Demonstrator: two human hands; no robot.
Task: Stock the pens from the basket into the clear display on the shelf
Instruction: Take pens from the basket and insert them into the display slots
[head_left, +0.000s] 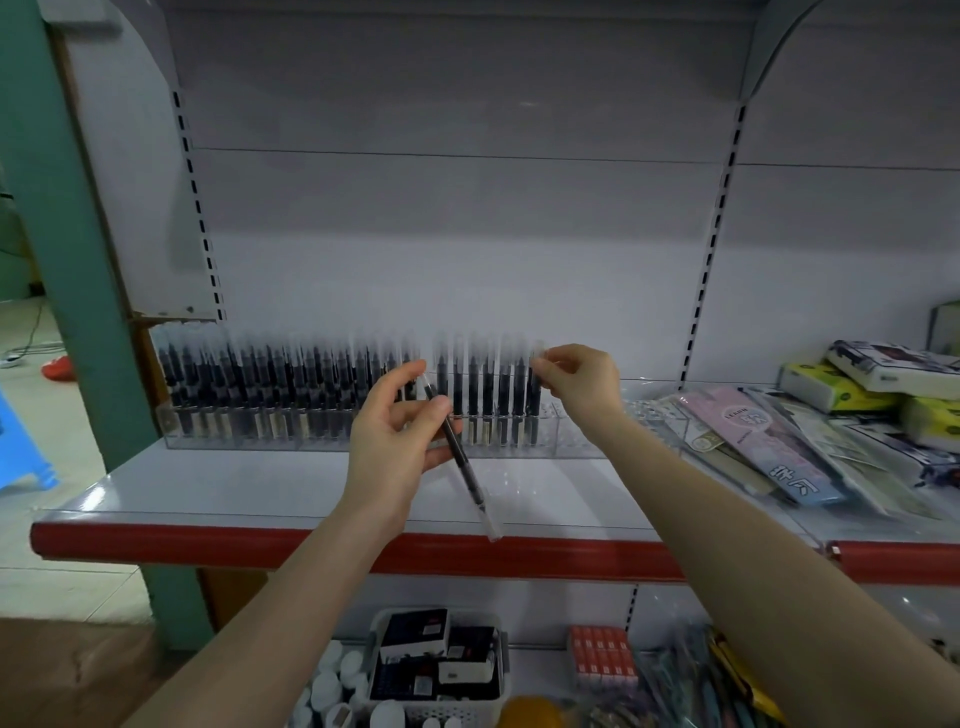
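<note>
Basket (496, 699) sits nearest us on the lower level, holding dark boxes; we cannot make out loose pens in it. Above it, the shelf (208, 488) carries the display (566, 441) against the back panel. Left hand (395, 441) grips one pen (460, 449) mid-barrel, tilted, its clear cap pointing down toward the shelf's red edge. Right hand (579, 382) pinches the top of the last pen (535, 395) in the row, which stands in the display. Pens fill the display from its left end to that point; the compartments further right appear empty. We judge the step in hand to be seating that last pen, with the left-hand pen queued. The next move likely calls for righting the held pen and lowering it into the adjacent free slot.
</note>
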